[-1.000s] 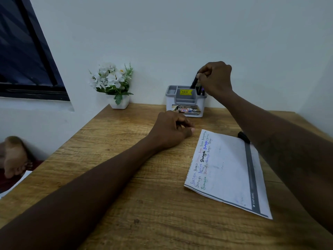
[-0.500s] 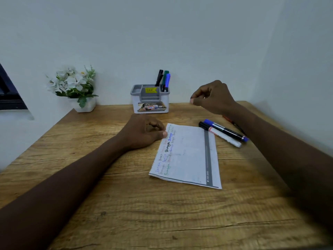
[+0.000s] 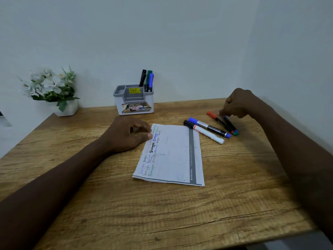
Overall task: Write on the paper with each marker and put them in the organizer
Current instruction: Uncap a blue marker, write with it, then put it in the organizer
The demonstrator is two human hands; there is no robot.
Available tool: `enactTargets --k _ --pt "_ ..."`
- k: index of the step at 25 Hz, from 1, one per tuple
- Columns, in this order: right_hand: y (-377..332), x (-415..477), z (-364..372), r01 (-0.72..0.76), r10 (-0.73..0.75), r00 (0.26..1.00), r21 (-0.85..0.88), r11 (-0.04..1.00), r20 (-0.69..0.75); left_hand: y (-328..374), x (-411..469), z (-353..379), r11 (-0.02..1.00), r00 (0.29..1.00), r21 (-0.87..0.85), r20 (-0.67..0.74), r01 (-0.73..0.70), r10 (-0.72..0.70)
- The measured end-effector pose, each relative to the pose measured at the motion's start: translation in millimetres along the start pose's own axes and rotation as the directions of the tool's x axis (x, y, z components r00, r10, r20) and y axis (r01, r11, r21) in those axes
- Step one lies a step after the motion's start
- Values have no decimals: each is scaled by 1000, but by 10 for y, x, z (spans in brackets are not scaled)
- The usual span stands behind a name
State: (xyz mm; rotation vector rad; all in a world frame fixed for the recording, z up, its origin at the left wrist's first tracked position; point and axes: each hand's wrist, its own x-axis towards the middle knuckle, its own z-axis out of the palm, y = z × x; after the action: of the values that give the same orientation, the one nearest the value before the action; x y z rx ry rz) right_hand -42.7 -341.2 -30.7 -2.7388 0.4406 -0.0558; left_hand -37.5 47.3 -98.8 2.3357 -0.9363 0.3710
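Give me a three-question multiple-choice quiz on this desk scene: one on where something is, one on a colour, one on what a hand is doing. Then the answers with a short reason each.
1. Where do the loose markers lie?
A) right of the paper
B) on top of the paper
C) on the floor

2. What colour is the cap of the white-bodied marker?
A) red
B) black
C) green

3. What is the left hand doing?
A) holding a marker
B) raised in the air
C) resting at the paper's edge

Answers:
1 A: they lie on the table just right of the paper.
2 B: the cap at its far end is black.
3 C: it rests on the table against the paper's left edge and holds nothing.
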Motion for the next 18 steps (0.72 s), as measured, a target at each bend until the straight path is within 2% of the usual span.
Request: enactTargets --k 4,14,16,18 --pt "4 -36 44 -95 91 993 64 993 69 6 -5 3 1000 1000 -4 0 9 -9" --pt "22 -71 41 -63 57 997 124 990 52 37 -1 2 1000 1000 15 -1 12 -12" --pt "4 -75 41 -70 68 998 128 989 17 45 4 -1 1000 1000 11 4 19 -19" --pt "-32 -89 29 -8 16 993 67 998 -120 70 4 0 1000 1000 18 -21 16 -15"
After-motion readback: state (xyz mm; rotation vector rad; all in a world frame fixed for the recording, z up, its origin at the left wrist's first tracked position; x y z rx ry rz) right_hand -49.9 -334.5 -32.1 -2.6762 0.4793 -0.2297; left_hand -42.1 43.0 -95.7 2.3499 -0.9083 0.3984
